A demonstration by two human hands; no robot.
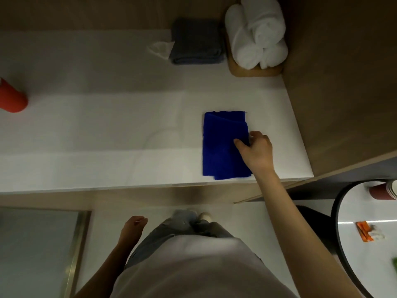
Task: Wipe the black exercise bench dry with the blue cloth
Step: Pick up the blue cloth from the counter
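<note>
Cloth (223, 147): folded into a blue rectangle, it lies flat on the counter (107, 125), near the counter's right front corner, with its near end almost at the front edge. Its long axis runs from the counter's front toward its back, straight away from the person.

The right hand (255, 149) reaches in over the front edge and meets the cloth at its right long side, about halfway along. The thumb lies on top of the fabric and the fingers curl at the edge, so the hand pinches the cloth there. The cloth looks not yet lifted. The left hand (132, 227) hangs below the counter's front edge, well apart from the cloth, loosely curled and holding nothing.

The right hand is plainly the nearer one, and the pick-up looks like its job alone. Held at the middle of one long side, the folds will probably open and both ends droop once the cloth leaves the counter.

No bench shows here, so the wiping has not begun. I judge the task barely started. A grey towel (196, 41) sits at the counter's back.
</note>
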